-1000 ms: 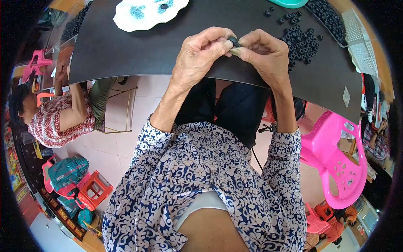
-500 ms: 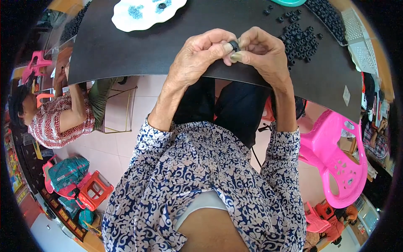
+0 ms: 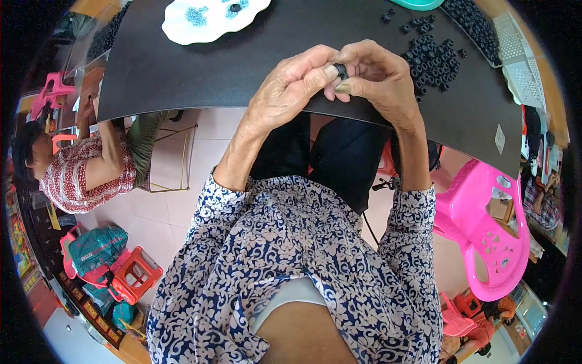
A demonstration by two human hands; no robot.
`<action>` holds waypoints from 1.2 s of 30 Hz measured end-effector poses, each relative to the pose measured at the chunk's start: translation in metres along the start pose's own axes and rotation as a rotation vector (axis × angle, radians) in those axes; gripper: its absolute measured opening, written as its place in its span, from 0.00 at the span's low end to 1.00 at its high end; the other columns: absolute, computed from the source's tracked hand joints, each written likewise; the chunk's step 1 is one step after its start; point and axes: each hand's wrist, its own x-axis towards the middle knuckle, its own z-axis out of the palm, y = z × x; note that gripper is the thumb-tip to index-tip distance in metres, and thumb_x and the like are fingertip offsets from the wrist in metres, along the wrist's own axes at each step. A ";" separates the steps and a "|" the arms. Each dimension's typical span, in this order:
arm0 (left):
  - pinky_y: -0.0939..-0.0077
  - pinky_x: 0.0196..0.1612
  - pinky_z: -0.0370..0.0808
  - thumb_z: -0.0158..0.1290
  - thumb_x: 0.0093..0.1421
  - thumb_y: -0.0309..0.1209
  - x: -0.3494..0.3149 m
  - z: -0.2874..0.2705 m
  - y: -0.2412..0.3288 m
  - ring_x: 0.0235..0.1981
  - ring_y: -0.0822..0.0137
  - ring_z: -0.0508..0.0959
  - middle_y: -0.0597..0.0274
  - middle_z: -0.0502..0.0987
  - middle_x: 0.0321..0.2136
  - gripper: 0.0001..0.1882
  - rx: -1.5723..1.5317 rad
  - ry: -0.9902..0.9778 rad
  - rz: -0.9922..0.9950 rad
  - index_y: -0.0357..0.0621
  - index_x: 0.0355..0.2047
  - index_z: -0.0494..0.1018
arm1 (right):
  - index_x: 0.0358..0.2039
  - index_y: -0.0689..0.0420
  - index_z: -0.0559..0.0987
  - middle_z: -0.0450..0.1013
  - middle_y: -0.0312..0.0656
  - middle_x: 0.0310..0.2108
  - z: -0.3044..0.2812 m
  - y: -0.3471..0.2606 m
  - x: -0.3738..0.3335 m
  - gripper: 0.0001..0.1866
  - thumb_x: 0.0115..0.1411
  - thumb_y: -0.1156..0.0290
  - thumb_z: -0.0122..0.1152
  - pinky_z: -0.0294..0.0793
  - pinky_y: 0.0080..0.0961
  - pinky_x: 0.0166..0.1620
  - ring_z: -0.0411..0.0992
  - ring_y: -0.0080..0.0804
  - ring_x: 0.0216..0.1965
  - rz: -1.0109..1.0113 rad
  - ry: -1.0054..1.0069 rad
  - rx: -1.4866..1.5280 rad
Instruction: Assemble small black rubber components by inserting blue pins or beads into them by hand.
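Over the near edge of the dark table, a small black ring-shaped part (image 3: 341, 71) is pinched between the thumb and fingers of my left hand (image 3: 282, 91). My right hand (image 3: 388, 82) meets it from the other side, thumb and fingertips closed about the same part. Whether a tiny piece sits between the right fingertips is hidden. To the right of my hands lies a loose heap of similar black parts (image 3: 433, 64). A white wavy-edged plate (image 3: 179, 29) at the far left bears small bluish pieces and one black part.
A green dish (image 3: 418, 5) stands at the far edge, with a tray of black parts (image 3: 470, 27) and a white perforated basket (image 3: 520, 60) at right. A pink chair (image 3: 482, 224) is at my right. Another person (image 3: 91, 164) sits at left near red stools (image 3: 136, 276).
Both hands have shifted slightly nearer to me, and my right fingers have arched a little more over the black part. It stays between the hands.
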 end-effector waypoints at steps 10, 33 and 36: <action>0.78 0.40 0.76 0.46 0.68 0.36 -0.003 -0.004 0.003 0.32 0.72 0.79 0.62 0.78 0.30 0.16 0.120 -0.009 0.005 0.36 0.48 0.72 | 0.38 0.57 0.79 0.69 0.26 0.26 -0.001 -0.001 0.002 0.13 0.51 0.79 0.70 0.65 0.07 0.30 0.66 0.09 0.27 0.021 -0.056 0.035; 0.78 0.39 0.73 0.43 0.69 0.34 0.005 -0.003 0.003 0.31 0.71 0.76 0.55 0.80 0.30 0.17 -0.153 -0.001 -0.077 0.31 0.46 0.71 | 0.44 0.59 0.78 0.76 0.32 0.35 -0.010 -0.011 0.007 0.12 0.60 0.72 0.61 0.72 0.16 0.42 0.72 0.17 0.36 0.148 -0.044 -0.046; 0.78 0.39 0.72 0.43 0.68 0.35 0.007 -0.005 0.007 0.30 0.71 0.76 0.57 0.80 0.28 0.16 -0.036 -0.005 -0.104 0.32 0.43 0.72 | 0.42 0.59 0.78 0.75 0.30 0.32 -0.007 -0.009 0.010 0.11 0.58 0.73 0.62 0.71 0.15 0.39 0.71 0.16 0.34 0.116 -0.046 -0.077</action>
